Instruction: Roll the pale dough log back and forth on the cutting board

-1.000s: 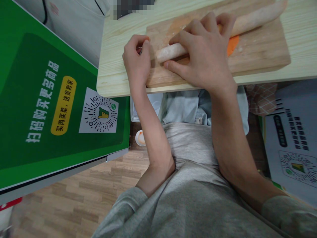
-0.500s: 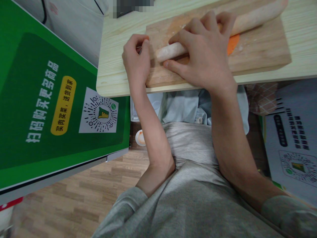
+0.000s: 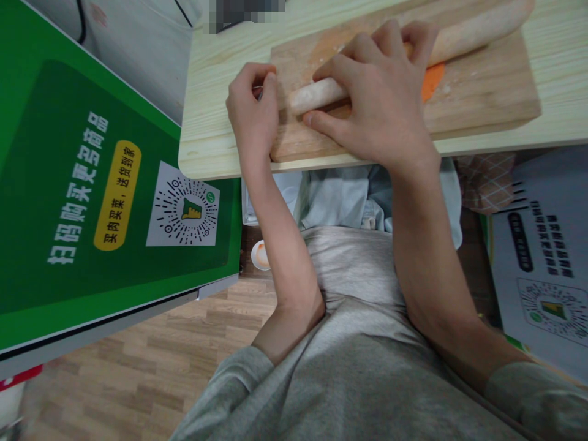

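Observation:
My right hand (image 3: 381, 92) lies over a flour-dusted rolling pin (image 3: 482, 30), thumb along its near side and fingers curled over the far side. The pin's narrower left end (image 3: 316, 96) shows beside the thumb. A flat orange piece of dough (image 3: 433, 81) peeks out from under the pin, mostly hidden by my hand. Beneath is a wooden board (image 3: 500, 92) with traces of flour and an orange stain. At the board's left edge, my left hand (image 3: 252, 110) is closed, thumb against curled fingers. What it holds, if anything, is hidden; a small dark glint shows between the fingers.
The board rests on a pale wooden table (image 3: 206, 122) close to my body. A green printed panel (image 3: 138, 275) stands on the left. Under the table are a white container (image 3: 287, 190), pale cloth (image 3: 337, 196) and a small white dish (image 3: 260, 256). A dark object (image 3: 248, 9) sits at the back.

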`<state>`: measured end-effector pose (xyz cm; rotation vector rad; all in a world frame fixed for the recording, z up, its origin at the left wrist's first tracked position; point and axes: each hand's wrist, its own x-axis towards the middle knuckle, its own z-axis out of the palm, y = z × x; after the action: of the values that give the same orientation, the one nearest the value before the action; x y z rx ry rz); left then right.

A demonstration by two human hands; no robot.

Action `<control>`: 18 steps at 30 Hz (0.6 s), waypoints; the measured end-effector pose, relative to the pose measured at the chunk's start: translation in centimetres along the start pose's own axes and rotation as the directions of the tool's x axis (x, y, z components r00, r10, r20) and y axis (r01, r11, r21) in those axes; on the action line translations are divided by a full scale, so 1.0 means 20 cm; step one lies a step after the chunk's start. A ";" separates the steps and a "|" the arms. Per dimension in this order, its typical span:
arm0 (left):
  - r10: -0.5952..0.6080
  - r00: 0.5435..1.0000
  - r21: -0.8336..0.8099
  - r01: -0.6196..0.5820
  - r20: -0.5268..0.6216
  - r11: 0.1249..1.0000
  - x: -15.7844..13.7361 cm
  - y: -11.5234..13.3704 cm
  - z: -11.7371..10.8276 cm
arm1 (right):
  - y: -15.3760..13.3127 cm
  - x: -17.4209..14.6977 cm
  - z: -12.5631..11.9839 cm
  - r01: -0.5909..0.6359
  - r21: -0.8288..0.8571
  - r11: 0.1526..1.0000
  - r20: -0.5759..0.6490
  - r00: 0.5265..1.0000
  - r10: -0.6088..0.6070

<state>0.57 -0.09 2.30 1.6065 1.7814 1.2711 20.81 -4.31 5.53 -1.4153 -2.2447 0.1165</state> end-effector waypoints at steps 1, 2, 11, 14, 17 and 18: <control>0.011 1.000 0.001 -0.011 -0.012 1.000 0.00 0.00 0.00 | 0.00 0.00 0.00 0.000 -0.006 1.000 -0.002 1.000 0.000; 0.023 1.000 -0.002 -0.023 -0.022 1.000 0.00 0.00 0.00 | 0.00 0.00 0.00 0.000 -0.006 1.000 -0.002 1.000 0.000; 0.050 0.998 -0.073 -0.054 -0.048 0.996 -0.01 0.01 0.00 | 0.01 0.00 0.01 -0.003 0.017 1.000 0.011 1.000 0.002; -0.007 1.000 -0.057 0.006 -0.024 0.998 0.00 0.02 0.00 | 0.00 0.00 0.01 0.008 -0.012 1.000 -0.026 1.000 -0.009; -0.053 0.999 -0.087 0.053 0.004 0.995 0.02 0.02 -0.01 | 0.00 0.01 0.01 0.004 -0.030 1.000 -0.025 1.000 -0.005; -0.054 0.999 -0.092 0.054 0.007 0.994 0.02 0.02 -0.01 | 0.00 0.01 0.01 0.004 -0.036 0.999 0.000 1.000 -0.004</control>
<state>0.61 0.20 2.90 1.4997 1.7257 1.3037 20.65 -4.16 5.50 -1.4294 -2.2604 0.0753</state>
